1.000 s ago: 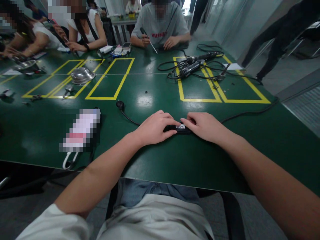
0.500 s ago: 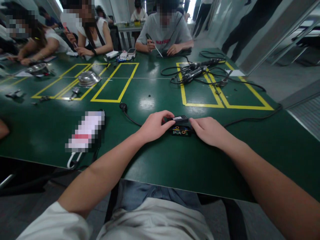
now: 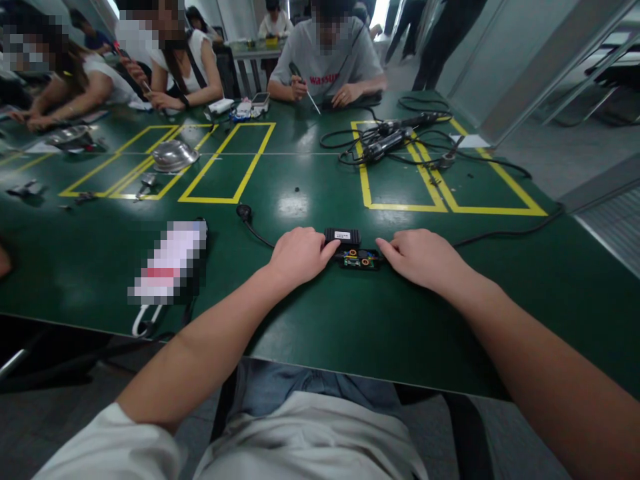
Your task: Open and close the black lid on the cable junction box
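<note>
A small black box (image 3: 359,261) lies open on the green table, its circuit board, copper-coloured coils and coloured wires showing. Just behind it is its black ribbed cover (image 3: 342,237), with a white label facing up. My left hand (image 3: 300,255) is closed at the left end of the cover, thumb along the near edge; its other fingertips are hidden. My right hand (image 3: 419,257) is curled at the box's right end, where a black cable (image 3: 500,235) passes beneath it. A plug (image 3: 243,213) on a short lead comes out beyond my left hand.
A phone (image 3: 167,263) on a stand lies to the left. Farther back are a metal bowl (image 3: 175,155), small metal parts (image 3: 147,185) and black tools with tangled cords (image 3: 387,143). Across the table a person (image 3: 327,63) holds a screwdriver (image 3: 311,97); others sit at the left.
The cover came up off the box, exposing the circuit board, and moved left and back with my left hand. My right hand stays by the box's right end. The view shifted slightly.
</note>
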A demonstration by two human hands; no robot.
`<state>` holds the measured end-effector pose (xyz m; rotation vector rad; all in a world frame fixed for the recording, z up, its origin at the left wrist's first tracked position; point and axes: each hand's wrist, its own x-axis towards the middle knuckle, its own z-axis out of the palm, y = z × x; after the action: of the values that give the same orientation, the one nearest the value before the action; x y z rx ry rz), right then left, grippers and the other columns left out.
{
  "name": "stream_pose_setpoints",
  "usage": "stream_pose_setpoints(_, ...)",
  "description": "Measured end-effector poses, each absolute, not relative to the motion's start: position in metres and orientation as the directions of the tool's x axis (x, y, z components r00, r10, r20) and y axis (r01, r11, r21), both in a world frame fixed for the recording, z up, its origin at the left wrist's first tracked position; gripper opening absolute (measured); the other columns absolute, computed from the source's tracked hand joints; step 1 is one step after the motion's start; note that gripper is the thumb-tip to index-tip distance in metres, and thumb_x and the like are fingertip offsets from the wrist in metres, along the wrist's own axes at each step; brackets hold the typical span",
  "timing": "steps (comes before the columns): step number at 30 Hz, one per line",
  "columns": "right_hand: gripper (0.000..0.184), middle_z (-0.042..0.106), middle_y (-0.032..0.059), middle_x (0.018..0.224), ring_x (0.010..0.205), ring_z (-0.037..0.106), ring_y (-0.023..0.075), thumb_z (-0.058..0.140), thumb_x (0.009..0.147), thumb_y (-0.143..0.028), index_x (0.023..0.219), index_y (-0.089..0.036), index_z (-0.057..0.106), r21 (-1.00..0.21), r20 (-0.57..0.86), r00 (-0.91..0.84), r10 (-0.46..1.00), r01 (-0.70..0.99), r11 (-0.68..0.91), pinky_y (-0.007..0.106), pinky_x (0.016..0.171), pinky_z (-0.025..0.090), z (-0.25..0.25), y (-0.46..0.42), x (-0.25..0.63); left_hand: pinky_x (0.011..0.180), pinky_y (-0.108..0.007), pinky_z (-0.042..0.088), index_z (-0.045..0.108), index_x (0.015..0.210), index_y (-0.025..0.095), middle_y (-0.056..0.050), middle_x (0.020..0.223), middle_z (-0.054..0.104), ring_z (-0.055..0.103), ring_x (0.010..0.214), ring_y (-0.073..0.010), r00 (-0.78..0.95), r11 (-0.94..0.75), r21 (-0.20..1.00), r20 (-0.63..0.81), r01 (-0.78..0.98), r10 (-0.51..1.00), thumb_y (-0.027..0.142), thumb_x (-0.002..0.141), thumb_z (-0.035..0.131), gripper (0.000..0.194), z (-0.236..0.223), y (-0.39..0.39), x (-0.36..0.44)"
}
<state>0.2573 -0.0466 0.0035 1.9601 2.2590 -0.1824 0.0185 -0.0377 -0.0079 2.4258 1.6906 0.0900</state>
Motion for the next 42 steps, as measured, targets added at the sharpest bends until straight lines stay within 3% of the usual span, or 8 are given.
stream_pose_setpoints(5,0.062,0.085,0.021,0.099,0.095,0.081,0.037,0.044,0.119,-0.049,0.083,-0.019,0.086,0.018,-0.181,-0.133,0.975,0.99,0.138,0.041,0.076,0.054,0.004,-0.048,0.254,0.085,-0.044,0.06,0.089,0.095,0.017,-0.015,0.09,0.08,0.079,0.09,-0.0335,0.355,-0.34,0.153,-0.086,0.928,0.931,0.054,0.121,0.046,0.062,-0.004,-0.037,0.02)
stream_pose_setpoints(11,0.064,0.085,0.0193,0.101,0.094,0.08,0.0345,0.042,0.12,-0.049,0.084,-0.019,0.086,0.054,-0.134,-0.133,0.982,0.989,0.141,0.039,0.075,0.051,0.004,-0.05,0.254,0.082,-0.043,0.058,0.088,0.093,0.019,-0.015,0.093,0.081,0.077,0.09,-0.0326,0.355,-0.34,0.193,-0.049,0.921,0.934,0.052,0.12,0.047,0.06,-0.002,-0.037,0.019)
stream_pose_setpoints(16,0.063,0.085,0.0185,0.097,0.092,0.08,0.0341,0.042,0.12,-0.048,0.09,-0.019,0.088,0.064,-0.196,-0.134,0.971,0.987,0.149,0.038,0.073,0.05,0.004,-0.049,0.254,0.084,-0.044,0.059,0.082,0.087,0.019,-0.013,0.093,0.077,0.076,0.093,-0.0325,0.368,-0.35,0.191,-0.066,0.917,0.928,0.048,0.119,0.054,0.051,-0.006,-0.036,0.019)
stream_pose_setpoints(21,0.063,0.085,0.0178,0.097,0.09,0.079,0.0331,0.042,0.12,-0.05,0.088,-0.02,0.087,0.041,-0.203,-0.133,0.97,0.989,0.144,0.037,0.072,0.049,0.002,-0.048,0.254,0.098,-0.044,0.062,0.077,0.115,0.02,-0.012,0.121,0.076,0.074,0.114,-0.0313,0.346,-0.38,0.34,0.158,0.861,0.925,0.037,0.108,0.079,0.018,-0.018,-0.033,0.015)
stream_pose_setpoints(25,0.062,0.084,0.0181,0.095,0.089,0.078,0.0331,0.043,0.119,-0.05,0.086,-0.019,0.085,0.026,-0.193,-0.14,0.971,0.989,0.148,0.038,0.072,0.048,0.0,-0.047,0.256,0.123,-0.048,0.055,0.076,0.14,0.021,-0.012,0.145,0.078,0.071,0.137,-0.0313,0.419,-0.472,0.446,0.217,0.761,0.881,0.026,0.107,0.081,0.035,-0.027,-0.024,0.01)
stream_pose_setpoints(30,0.056,0.084,0.018,0.1,0.094,0.079,0.0346,0.044,0.119,-0.047,0.088,-0.02,0.083,-0.024,-0.149,-0.152,0.977,0.988,0.15,0.039,0.074,0.049,-0.002,-0.047,0.258,0.12,-0.049,0.056,0.082,0.139,0.024,-0.01,0.138,0.083,0.073,0.131,-0.0313,0.441,-0.464,0.461,0.164,0.757,0.882,0.026,0.108,0.079,0.031,-0.026,-0.019,0.007)
stream_pose_setpoints(38,0.044,0.086,0.0165,0.107,0.092,0.079,0.0332,0.039,0.118,-0.035,0.11,-0.021,0.08,-0.086,-0.133,-0.136,0.982,0.988,0.125,0.037,0.071,0.046,-0.002,-0.045,0.262,0.116,-0.048,0.058,0.082,0.144,0.026,-0.011,0.137,0.078,0.072,0.127,-0.0296,0.587,-0.691,0.49,0.374,0.531,0.718,0.035,0.111,0.07,0.036,-0.017,-0.037,0.008)
stream_pose_setpoints(42,0.041,0.085,0.0171,0.108,0.091,0.078,0.033,0.037,0.119,-0.032,0.118,-0.02,0.076,-0.069,-0.146,-0.125,0.981,0.991,0.116,0.037,0.071,0.041,-0.001,-0.045,0.261,0.117,-0.051,0.057,0.083,0.145,0.025,-0.013,0.135,0.079,0.072,0.123,-0.0306,0.734,-0.749,0.447,0.253,0.489,0.63,0.034,0.111,0.07,0.038,-0.019,-0.036,0.008)
